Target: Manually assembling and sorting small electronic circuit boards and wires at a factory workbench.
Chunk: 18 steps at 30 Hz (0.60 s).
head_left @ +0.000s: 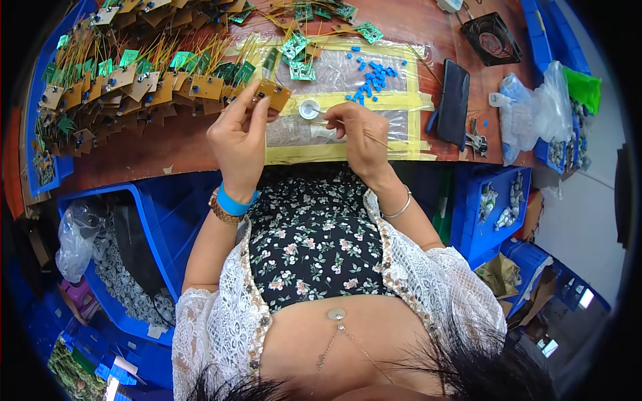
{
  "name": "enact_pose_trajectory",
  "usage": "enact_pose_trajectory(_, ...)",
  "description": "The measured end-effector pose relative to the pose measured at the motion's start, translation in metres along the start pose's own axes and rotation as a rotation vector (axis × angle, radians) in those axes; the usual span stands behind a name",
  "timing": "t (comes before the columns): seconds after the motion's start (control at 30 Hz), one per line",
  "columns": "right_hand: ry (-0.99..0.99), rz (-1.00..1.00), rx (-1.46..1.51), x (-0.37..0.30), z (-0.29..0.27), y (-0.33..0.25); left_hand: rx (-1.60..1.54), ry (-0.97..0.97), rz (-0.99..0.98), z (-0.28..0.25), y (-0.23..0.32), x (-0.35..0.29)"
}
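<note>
Between the thumb and fingers of my left hand [239,137] is a small brown circuit board [274,97], held up over the taped work area. My right hand [364,137] pinches a thin stick [376,140]; its front end points toward a small round white dish [309,109] that lies between my hands. What is at the stick's tip is too small to tell. Just beyond the dish, several green circuit boards [302,70] lie on the clear plastic sheet [294,137] edged with yellow tape. Small blue blocky parts [376,79] are scattered at its right.
Many wired brown and green boards [147,90] crowd the table's left and back. A dark phone-like slab [454,100], a black fan [491,39] and plastic bags [528,113] sit at right. Blue bins [150,227] flank my lap on both sides.
</note>
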State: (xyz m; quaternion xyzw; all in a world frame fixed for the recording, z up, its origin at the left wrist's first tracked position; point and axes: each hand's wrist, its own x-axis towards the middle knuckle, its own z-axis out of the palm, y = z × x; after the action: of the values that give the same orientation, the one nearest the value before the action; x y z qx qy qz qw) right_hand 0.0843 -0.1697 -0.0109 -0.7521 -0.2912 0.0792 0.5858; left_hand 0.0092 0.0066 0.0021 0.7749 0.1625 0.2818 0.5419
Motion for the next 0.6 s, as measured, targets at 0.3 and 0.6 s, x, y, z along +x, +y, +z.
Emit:
enact_pose_trajectory(0.3,-0.007,0.023,0.411,0.010,0.008,-0.027,-0.659,-0.255,-0.511,0.002,0.009,0.000)
enact_pose_trajectory(0.6,-0.020,-0.116,0.148,0.012,0.006,-0.025,-0.686,-0.265,-0.553,0.003,0.017,-0.003)
